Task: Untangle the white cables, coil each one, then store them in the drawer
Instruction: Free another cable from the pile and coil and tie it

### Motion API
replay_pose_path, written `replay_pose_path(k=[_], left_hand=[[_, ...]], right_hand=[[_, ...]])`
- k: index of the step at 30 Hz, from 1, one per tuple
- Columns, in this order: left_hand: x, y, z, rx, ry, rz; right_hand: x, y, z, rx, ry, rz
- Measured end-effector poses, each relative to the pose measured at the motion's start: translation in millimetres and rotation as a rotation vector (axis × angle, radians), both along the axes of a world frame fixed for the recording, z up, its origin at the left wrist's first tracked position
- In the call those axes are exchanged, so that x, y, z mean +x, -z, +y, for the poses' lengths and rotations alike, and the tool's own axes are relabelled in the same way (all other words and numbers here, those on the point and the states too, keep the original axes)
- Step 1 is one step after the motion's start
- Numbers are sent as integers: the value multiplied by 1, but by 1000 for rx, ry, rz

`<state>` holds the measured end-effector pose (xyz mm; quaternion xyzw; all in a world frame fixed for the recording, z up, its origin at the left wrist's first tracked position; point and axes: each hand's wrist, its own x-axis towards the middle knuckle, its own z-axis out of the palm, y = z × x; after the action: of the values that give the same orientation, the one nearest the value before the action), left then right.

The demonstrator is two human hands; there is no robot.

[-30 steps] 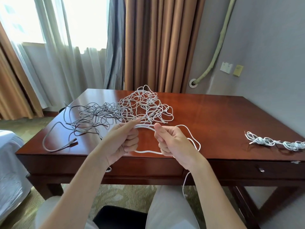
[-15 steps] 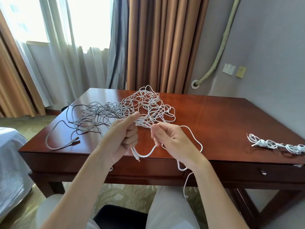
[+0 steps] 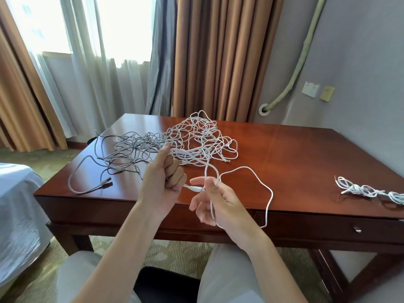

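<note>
A big tangle of white cables [image 3: 192,138] lies on the left middle of the wooden desk [image 3: 295,154]. My left hand [image 3: 162,182] is held above the desk's front edge, fingers curled round a white cable that rises to the tangle. My right hand [image 3: 215,200] is close beside it and pinches the same cable near its connector end [image 3: 195,188], other fingers spread. A loose loop of that cable [image 3: 265,186] sweeps right and drops over the desk edge. Coiled white cables [image 3: 369,190] lie at the desk's right edge. The drawer [image 3: 328,226] under the desk's right side is closed.
Curtains and a window stand behind the desk, and a grey wall with sockets [image 3: 310,89] on the right. A bed with white linen [image 3: 17,206] is at the left. My knees sit below the desk front.
My right hand has dropped lower and opened its fingers, now pinching the cable by its connector end. The free loop has swung out wider to the right. My left hand keeps its grip.
</note>
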<state>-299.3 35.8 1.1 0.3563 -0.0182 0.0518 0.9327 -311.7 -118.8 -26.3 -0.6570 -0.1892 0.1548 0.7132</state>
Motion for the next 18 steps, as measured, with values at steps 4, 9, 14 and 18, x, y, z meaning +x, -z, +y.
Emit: replay_pose_path(k=[4,9,14,18], left_hand=[[-4,5,-3,0,-12,-33],[-9,8,-6,-146,33,-19],[-8,16,-9,-166,85,-5],[-11,25,10,291,141,-71]], right_hand=[[-1,1,4,57,131,-105],[4,4,2,52,223,-156],[1,9,5,192,266,-79],[9,5,-17,-68,322,-290]])
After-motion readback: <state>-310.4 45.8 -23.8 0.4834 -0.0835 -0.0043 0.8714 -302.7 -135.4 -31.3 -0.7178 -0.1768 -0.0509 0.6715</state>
